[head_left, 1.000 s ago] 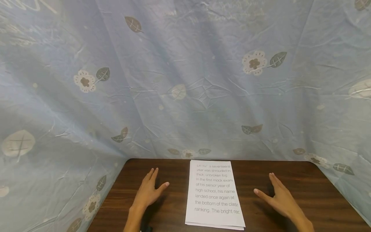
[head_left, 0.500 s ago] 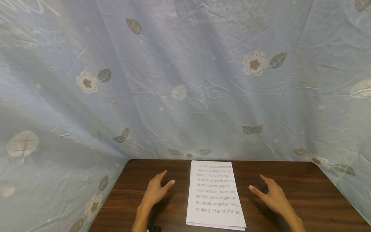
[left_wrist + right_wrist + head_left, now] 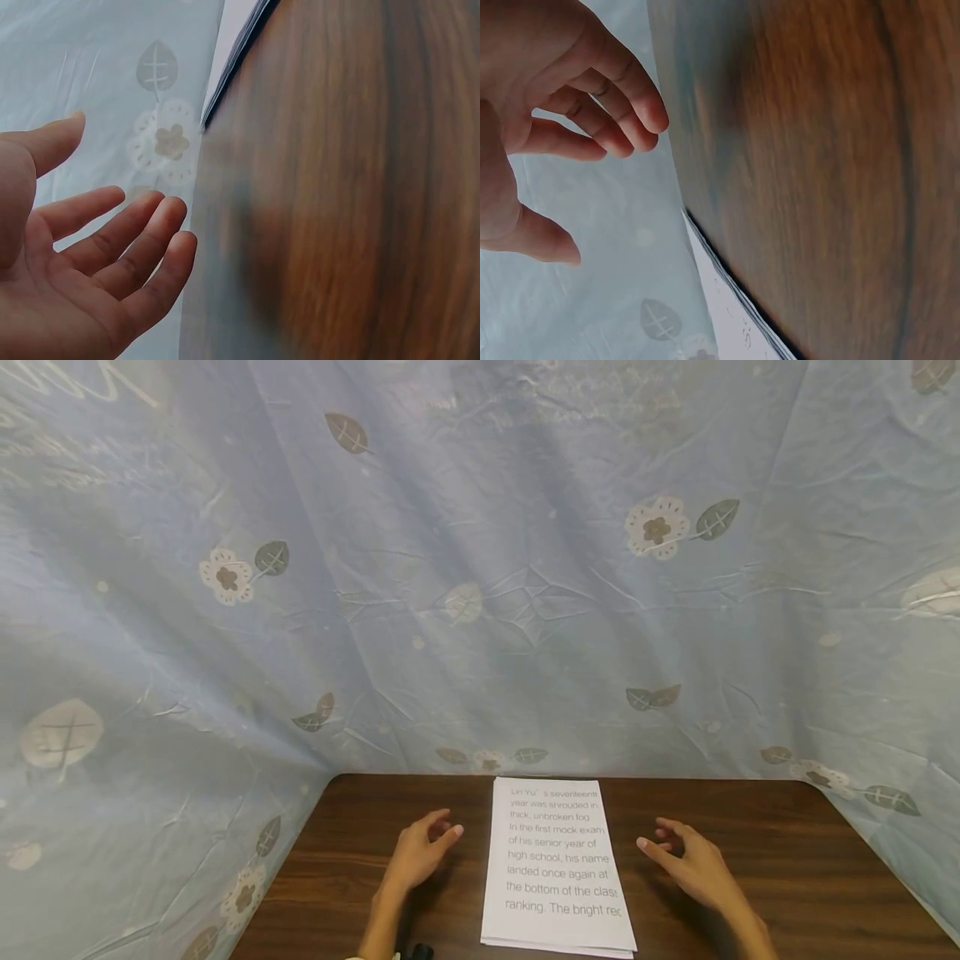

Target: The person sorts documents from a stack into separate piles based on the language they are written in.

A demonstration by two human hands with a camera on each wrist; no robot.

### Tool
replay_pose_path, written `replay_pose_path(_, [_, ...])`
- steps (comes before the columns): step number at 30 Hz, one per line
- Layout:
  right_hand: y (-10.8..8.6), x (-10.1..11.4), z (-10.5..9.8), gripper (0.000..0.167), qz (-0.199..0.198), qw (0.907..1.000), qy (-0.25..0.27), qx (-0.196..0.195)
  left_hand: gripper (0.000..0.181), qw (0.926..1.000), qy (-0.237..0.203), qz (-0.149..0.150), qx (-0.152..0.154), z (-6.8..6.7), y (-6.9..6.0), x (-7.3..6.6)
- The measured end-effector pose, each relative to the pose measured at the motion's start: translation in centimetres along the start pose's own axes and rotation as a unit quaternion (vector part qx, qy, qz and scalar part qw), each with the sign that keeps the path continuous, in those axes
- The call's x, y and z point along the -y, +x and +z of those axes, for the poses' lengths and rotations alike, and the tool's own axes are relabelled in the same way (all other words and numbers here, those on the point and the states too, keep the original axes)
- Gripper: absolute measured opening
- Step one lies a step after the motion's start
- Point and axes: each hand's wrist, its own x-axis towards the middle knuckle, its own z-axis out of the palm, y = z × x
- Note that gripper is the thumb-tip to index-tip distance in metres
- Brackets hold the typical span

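A stack of white printed sheets lies flat on the dark wooden table, its sheets slightly out of line at the bottom edge. To its left my left hand hovers with relaxed, slightly bent fingers, touching nothing. On the other side, my right hand is held the same way, thumb toward the paper. The left wrist view shows an empty palm and spread fingers of the left hand; the right hand is likewise empty in the right wrist view, near a corner of the stack.
Wood-grain table top extends on both sides of the paper. A pale blue curtain with flowers and leaves hangs behind the table and along its left side. A small black object shows at the bottom edge beside the left wrist.
Both hands have moved inward, closer to the paper from either side, and their fingers have bent more. The stack lies as before.
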Motion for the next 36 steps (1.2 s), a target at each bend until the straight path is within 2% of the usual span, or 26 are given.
replay_pose_path(8, [0.5,0.6,1.1,0.073,-0.001,0.9996,0.027,0.01,0.057,0.9998,-0.012,-0.004,0.014,1.1,0.5,-0.2])
replay_pose_path(15, [0.8,0.6,2.3,0.068,0.019,0.9946,0.096,0.033,0.057,0.997,-0.062,-0.021,0.041,2.2,0.8,-0.3])
replay_pose_path(23, [1.3,1.0,3.8,0.057,0.033,0.9874,0.152,0.03,0.05,0.9959,-0.079,-0.019,0.041,3.4,1.2,-0.4])
replay_pose_path(31, [1.7,1.8,4.8,0.048,0.061,0.9838,0.164,0.037,0.038,0.9926,-0.104,-0.048,0.04,4.9,1.5,-0.7])
replay_pose_path(36, [1.9,2.2,5.2,0.043,0.067,0.9854,0.154,0.025,0.036,0.9941,-0.096,-0.04,0.03,5.8,1.8,-1.4])
